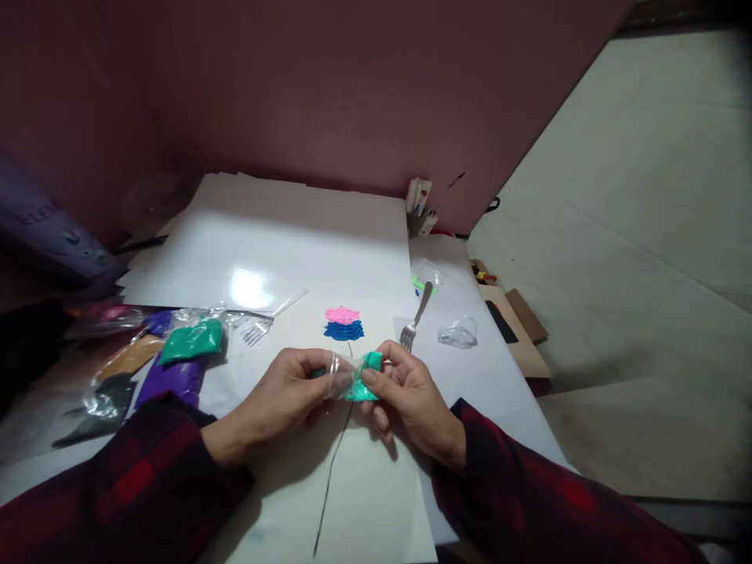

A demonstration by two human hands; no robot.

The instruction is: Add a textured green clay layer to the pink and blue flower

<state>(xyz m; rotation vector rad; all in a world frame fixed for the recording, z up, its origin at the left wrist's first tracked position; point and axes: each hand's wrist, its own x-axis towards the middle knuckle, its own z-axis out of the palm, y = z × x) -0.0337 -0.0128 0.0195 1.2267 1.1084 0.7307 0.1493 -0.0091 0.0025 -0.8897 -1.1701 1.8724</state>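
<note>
My left hand (287, 395) pinches the clear plastic end of a small packet of green modelling clay (371, 363). Closed on the packet's green-filled end is my right hand (411, 395), its thumb on top. Both hands hold the packet above a white sheet of paper (376, 486). On that sheet, a pink clay patch (342, 315) sits over a ridged blue clay patch (344, 330). A thin dark line (330, 478) runs down from the blue patch, partly hidden by my hands.
Left lie a clear plastic fork (258, 329), another green packet (193, 341) and a purple packet (176, 382). A metal fork (416, 317) and crumpled clear plastic (458, 332) lie right. Large white sheets (294, 235) are stacked behind. The table's right edge (517, 368) borders the floor.
</note>
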